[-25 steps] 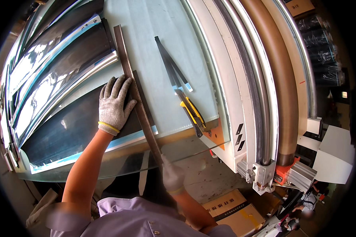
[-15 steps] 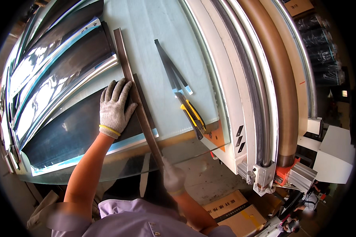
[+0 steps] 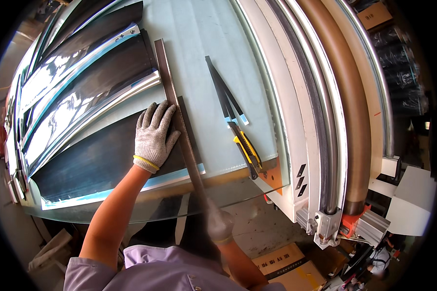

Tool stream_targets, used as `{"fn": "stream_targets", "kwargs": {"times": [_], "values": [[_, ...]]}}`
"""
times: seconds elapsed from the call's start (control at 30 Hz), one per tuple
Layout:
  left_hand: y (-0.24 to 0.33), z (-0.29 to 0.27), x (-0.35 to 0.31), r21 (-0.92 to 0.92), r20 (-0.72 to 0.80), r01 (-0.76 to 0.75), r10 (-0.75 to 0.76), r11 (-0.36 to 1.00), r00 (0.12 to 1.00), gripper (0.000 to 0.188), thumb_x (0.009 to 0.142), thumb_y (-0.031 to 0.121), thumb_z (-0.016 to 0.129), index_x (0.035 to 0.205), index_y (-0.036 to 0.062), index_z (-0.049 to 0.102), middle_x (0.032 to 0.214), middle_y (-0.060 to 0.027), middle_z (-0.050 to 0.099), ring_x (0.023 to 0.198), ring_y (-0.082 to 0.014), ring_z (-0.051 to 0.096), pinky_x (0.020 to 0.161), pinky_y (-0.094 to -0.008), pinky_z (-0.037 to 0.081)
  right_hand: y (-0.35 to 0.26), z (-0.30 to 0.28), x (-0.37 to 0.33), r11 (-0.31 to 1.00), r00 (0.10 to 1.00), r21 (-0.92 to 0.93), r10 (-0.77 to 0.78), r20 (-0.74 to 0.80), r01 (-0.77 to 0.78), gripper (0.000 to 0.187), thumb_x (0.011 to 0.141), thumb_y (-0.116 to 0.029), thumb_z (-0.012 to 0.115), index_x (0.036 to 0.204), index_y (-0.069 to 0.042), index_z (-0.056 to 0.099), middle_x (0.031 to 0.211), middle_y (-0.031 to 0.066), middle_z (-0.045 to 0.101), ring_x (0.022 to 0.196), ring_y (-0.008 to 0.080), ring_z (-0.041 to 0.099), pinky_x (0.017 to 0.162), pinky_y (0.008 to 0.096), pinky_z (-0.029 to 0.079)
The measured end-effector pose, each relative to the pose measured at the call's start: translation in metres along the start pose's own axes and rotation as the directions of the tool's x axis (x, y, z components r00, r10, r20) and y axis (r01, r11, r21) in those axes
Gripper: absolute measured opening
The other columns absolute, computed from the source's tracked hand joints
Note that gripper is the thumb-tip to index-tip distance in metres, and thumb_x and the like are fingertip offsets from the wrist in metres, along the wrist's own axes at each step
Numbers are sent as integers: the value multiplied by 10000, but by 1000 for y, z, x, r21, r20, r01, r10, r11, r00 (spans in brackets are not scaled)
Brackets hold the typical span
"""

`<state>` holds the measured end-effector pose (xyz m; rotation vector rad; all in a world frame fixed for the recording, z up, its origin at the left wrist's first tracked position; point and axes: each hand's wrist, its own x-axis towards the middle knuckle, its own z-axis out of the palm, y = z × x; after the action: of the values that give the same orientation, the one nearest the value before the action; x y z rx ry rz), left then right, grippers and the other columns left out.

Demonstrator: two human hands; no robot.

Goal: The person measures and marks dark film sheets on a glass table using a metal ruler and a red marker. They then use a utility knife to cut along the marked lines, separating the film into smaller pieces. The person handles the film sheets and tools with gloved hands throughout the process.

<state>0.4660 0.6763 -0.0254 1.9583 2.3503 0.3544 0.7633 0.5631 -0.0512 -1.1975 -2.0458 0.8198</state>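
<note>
On the glass table (image 3: 257, 72) we see a long dark straightedge (image 3: 176, 114) lying nearly lengthwise, from the far middle of the table down to and past the near edge. Our left hand (image 3: 153, 136), in a grey knit glove with a yellow cuff band, lies flat with fingers spread; its palm rests on a sheet of dark film (image 3: 97, 160) and its fingertips press against the left side of the straightedge. This hand grasps nothing: it is open and bearing down.

Our right hand (image 3: 219, 224), also gloved, sits at the near edge of the table, at the lower end of the straightedge. It is blurred, and we cannot tell whether it is clenched or what it holds.

The film under the left hand has a pale blue border along its near edge and reaches just past the straightedge on the right. Further dark, glossy film sheets (image 3: 77, 92) fan out to the left and far side, overlapping one another.

To the right of the straightedge, well apart from both hands, lies a yellow and black knife (image 3: 246, 151), with narrow dark strips (image 3: 223, 92) touching its far end. Beyond the table's right edge run white frame rails (image 3: 296, 97) and a brown roll (image 3: 344, 97). A cardboard box (image 3: 281, 266) stands on the floor below.
</note>
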Motion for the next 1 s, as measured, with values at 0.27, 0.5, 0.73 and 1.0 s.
{"fn": "stream_targets", "kwargs": {"times": [0.27, 0.5, 0.73, 1.0], "values": [[1, 1, 0, 24, -14, -8, 8, 1000, 1000, 672, 951, 363, 701, 1559, 159, 498, 1615, -124, 469, 1497, -400, 409, 1247, -566, 298, -5, -4, 4, 1000, 1000, -24, 15, -2, -15, 488, 860, 88, 640, 1333, -2, 723, 635, 152, 564, 501, 312, 541, 488, 430, 413], [1, -1, 1, 22, -1, -6, 6, 1000, 1000, 672, 945, 318, 690, 1565, 142, 498, 1609, -139, 476, 1496, -419, 394, 1260, -559, 284, -7, -4, 4, 999, 999, -28, 34, -10, -34, 466, 863, 72, 663, 1314, -16, 736, 665, 162, 601, 513, 319, 564, 501, 423, 431], [0, 1, 0, 25, 6, -4, 4, 1000, 1000, 669, 956, 335, 675, 1571, 146, 491, 1623, -136, 461, 1506, -421, 381, 1266, -558, 276, -8, -5, 1, 998, 999, -34, 51, 15, -50, 479, 856, 79, 674, 1323, -10, 729, 666, 160, 598, 520, 317, 563, 509, 424, 439], [0, 1, 1, 24, 10, 0, 0, 1000, 1000, 667, 962, 344, 668, 1574, 148, 488, 1624, -133, 461, 1506, -418, 382, 1267, -557, 276, -3, -4, 1, 999, 999, -21, 38, 3, -38, 463, 866, 85, 678, 1319, 3, 728, 691, 158, 625, 522, 307, 568, 515, 418, 444]]}}
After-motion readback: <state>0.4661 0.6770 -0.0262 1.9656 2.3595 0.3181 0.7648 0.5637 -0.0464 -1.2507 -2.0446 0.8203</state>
